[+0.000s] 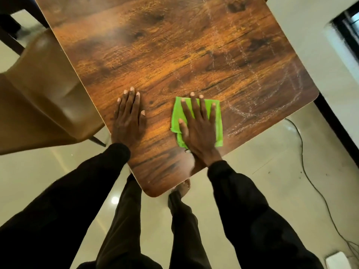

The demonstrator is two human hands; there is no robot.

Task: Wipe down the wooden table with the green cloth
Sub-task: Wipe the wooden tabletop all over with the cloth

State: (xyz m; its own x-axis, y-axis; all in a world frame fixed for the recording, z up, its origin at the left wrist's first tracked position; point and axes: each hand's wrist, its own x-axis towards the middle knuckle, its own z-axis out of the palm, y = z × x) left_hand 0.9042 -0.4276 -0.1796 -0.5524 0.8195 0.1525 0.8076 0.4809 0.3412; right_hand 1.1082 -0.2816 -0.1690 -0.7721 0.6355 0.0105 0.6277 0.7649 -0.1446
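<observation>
Green cloth [214,121] lies folded flat on the wooden table [165,55], close to the near right edge and a little right of the near corner. Right hand [198,131] presses down on it with the palm flat and all 5 fingers spread wide, not gripping; the fingertips reach just past the far edge of the cloth and the thumb rests on its left border. Cloth shows on the right of the hand and between the fingers.

Left hand [129,117] rests flat on bare wood to the left of the cloth, apart from it, fingers straight and close together, holding nothing. Both arms wear black sleeves [244,206].

On the right part of the tabletop, pale chalky streaks [252,105] curve and cross over the wood, starting just right of the cloth and running toward the far right. The left part of the top looks cleaner, with a soft glare.

At the left, a tan chair [38,90] stands pushed against the table edge. Pale glossy floor [272,171] shows below, with a thin cable [308,177] trailing along the right side.
</observation>
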